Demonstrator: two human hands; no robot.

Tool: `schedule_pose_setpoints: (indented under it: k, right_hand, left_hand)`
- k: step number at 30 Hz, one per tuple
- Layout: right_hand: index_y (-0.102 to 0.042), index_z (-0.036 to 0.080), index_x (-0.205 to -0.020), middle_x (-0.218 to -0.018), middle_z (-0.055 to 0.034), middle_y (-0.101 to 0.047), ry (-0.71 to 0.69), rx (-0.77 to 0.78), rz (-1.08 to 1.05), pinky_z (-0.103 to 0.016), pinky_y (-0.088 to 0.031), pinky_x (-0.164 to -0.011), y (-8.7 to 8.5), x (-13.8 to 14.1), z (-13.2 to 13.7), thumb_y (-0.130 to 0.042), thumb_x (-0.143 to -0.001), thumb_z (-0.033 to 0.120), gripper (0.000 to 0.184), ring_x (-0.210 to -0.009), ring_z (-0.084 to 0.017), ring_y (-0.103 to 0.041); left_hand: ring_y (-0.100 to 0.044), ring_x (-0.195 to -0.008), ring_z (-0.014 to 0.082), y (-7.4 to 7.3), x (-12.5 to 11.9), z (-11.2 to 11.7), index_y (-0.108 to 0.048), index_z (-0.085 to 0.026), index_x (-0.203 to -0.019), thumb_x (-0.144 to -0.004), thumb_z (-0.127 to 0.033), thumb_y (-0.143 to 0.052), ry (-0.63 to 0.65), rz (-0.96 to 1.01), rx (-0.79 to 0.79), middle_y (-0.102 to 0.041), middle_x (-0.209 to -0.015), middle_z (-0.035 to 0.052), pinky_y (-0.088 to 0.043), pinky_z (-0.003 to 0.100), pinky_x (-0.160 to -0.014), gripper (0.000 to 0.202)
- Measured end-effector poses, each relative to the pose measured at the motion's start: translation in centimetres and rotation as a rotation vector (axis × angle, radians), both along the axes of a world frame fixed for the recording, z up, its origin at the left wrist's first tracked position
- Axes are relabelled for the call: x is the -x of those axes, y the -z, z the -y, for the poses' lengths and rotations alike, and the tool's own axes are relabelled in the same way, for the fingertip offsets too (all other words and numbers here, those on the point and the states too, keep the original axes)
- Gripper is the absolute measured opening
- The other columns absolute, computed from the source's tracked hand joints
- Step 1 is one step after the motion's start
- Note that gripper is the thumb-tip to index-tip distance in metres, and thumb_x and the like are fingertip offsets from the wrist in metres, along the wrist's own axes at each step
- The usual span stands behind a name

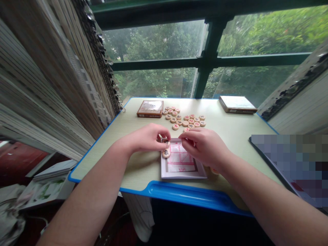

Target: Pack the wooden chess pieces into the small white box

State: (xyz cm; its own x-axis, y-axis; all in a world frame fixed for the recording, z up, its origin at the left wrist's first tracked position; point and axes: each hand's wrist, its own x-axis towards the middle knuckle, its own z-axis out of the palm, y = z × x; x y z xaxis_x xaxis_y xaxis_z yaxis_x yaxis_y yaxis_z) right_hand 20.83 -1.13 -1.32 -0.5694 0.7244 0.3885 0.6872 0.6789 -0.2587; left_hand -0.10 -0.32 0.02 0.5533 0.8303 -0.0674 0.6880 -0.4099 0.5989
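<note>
A white open box (pixel 183 175) lies on the table with a folded sheet (pixel 179 160) printed with pink lines inside. My left hand (pixel 150 137) is at the box's far left corner, thumb and fingers closed on a round wooden Chinese chess piece (pixel 166 143) with a black character. Just nearer, another chess piece (pixel 166 153) rests along the left wall. My right hand (pixel 203 145) is over the box's far right corner with its fingers curled and pinched together; whatever is between them is hidden. Partly covered by my right wrist, more wooden pieces (pixel 214 171) lie beside the box.
Several loose chess pieces (pixel 191 121), red and black, are spread beyond the box. A brown box (pixel 151 108) stands at the back left, a flat box (pixel 237 104) at the back right. A blurred-out dark-edged object (pixel 289 164) lies at right. The table has a blue rim (pixel 189 194).
</note>
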Motion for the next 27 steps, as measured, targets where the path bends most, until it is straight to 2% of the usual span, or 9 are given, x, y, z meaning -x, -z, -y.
schedule_pose_setpoints:
  k: [3, 5, 7, 10, 13, 15, 18, 23, 27]
  right_hand:
    - [-0.071, 0.021, -0.079, -0.070, -0.0029, -0.067, 0.054, -0.031, -0.036, -0.024, -0.038, -0.060, -0.2, -0.1, -0.3, -0.048, -0.080, 0.025, 0.024, -0.065, -0.015, -0.057]
    - [-0.071, 0.021, -0.082, -0.078, -0.0041, -0.069, 0.203, -0.061, -0.075, -0.025, -0.039, -0.061, -0.6, -0.7, -1.0, -0.047, -0.081, 0.027, 0.025, -0.070, -0.016, -0.059]
    - [-0.071, 0.021, -0.087, -0.086, -0.0055, -0.070, 0.425, -0.050, -0.074, -0.026, -0.039, -0.061, -1.3, -2.0, -2.2, -0.046, -0.081, 0.030, 0.028, -0.075, -0.018, -0.060]
    - [-0.071, 0.020, -0.089, -0.087, -0.0086, -0.070, 0.682, 0.137, 0.015, -0.028, -0.038, -0.058, -2.3, -4.9, -4.2, -0.046, -0.080, 0.037, 0.033, -0.077, -0.022, -0.061]
    - [-0.071, 0.018, -0.091, -0.087, -0.0101, -0.070, 0.826, 0.291, 0.057, -0.029, -0.038, -0.057, -2.6, -7.6, -5.7, -0.046, -0.079, 0.044, 0.038, -0.076, -0.023, -0.061]
    - [-0.071, 0.017, -0.086, -0.087, -0.0102, -0.070, 0.792, 0.427, 0.142, -0.028, -0.039, -0.057, -2.4, -8.4, -6.0, -0.051, -0.075, 0.045, 0.036, -0.076, -0.022, -0.061]
    - [-0.070, 0.017, -0.086, -0.089, -0.0094, -0.071, 0.639, 0.559, 0.232, -0.027, -0.041, -0.057, -2.0, -8.0, -5.7, -0.056, -0.071, 0.041, 0.032, -0.075, -0.021, -0.062]
    - [-0.068, 0.018, -0.099, -0.095, -0.0082, -0.070, 0.513, 0.531, 0.242, -0.025, -0.042, -0.057, -1.6, -6.5, -5.0, -0.057, -0.068, 0.030, 0.035, -0.075, -0.019, -0.062]
    - [-0.069, 0.019, -0.097, -0.098, -0.0067, -0.069, 0.444, 0.483, 0.265, -0.024, -0.042, -0.059, -1.4, -6.0, -4.9, -0.053, -0.067, 0.021, 0.034, -0.076, -0.018, -0.062]
  left_hand:
    - [-0.061, -0.078, 0.0169, -0.1, -0.1, -0.1, -0.064, -0.015, -0.094, -0.074, -0.031, -0.056, -0.058, -0.009, -0.017, -0.068, -0.088, 0.0049, -0.046, 0.026, -0.068, 0.026]
    - [-0.061, -0.076, 0.0172, 0.0, -0.1, -0.4, -0.064, -0.015, -0.091, -0.076, -0.031, -0.053, -0.118, -0.050, -0.066, -0.068, -0.085, 0.0048, -0.045, 0.026, -0.066, 0.024]
    - [-0.060, -0.073, 0.0171, 0.2, -0.1, -0.6, -0.065, -0.016, -0.086, -0.076, -0.032, -0.051, -0.159, -0.098, -0.099, -0.068, -0.081, 0.0041, -0.043, 0.026, -0.064, 0.024]
    - [-0.058, -0.069, 0.0164, 0.7, -0.1, -1.0, -0.066, -0.016, -0.079, -0.076, -0.035, -0.051, -0.182, -0.112, -0.088, -0.067, -0.076, 0.0026, -0.041, 0.026, -0.060, 0.025]
    - [-0.058, -0.068, 0.0159, 1.3, -0.3, -1.3, -0.067, -0.016, -0.077, -0.075, -0.038, -0.051, -0.195, -0.058, -0.051, -0.068, -0.074, 0.0017, -0.041, 0.025, -0.060, 0.027]
    - [-0.058, -0.068, 0.0158, 1.7, -0.4, -1.4, -0.067, -0.016, -0.078, -0.074, -0.038, -0.052, -0.200, -0.020, -0.041, -0.068, -0.073, 0.0018, -0.041, 0.025, -0.061, 0.028]
    - [-0.057, -0.066, 0.0153, 2.0, -0.6, -1.6, -0.068, -0.014, -0.077, -0.073, -0.040, -0.053, -0.199, 0.026, -0.042, -0.067, -0.071, 0.0025, -0.041, 0.025, -0.060, 0.030]
    - [-0.056, -0.064, 0.0150, 2.1, -0.6, -1.7, -0.067, -0.014, -0.075, -0.072, -0.040, -0.055, -0.211, 0.068, -0.043, -0.066, -0.069, 0.0029, -0.041, 0.025, -0.058, 0.029]
    - [-0.056, -0.065, 0.0154, 2.0, -0.5, -1.8, -0.067, -0.014, -0.075, -0.070, -0.038, -0.056, -0.227, 0.088, -0.038, -0.066, -0.070, 0.0033, -0.041, 0.026, -0.059, 0.028]
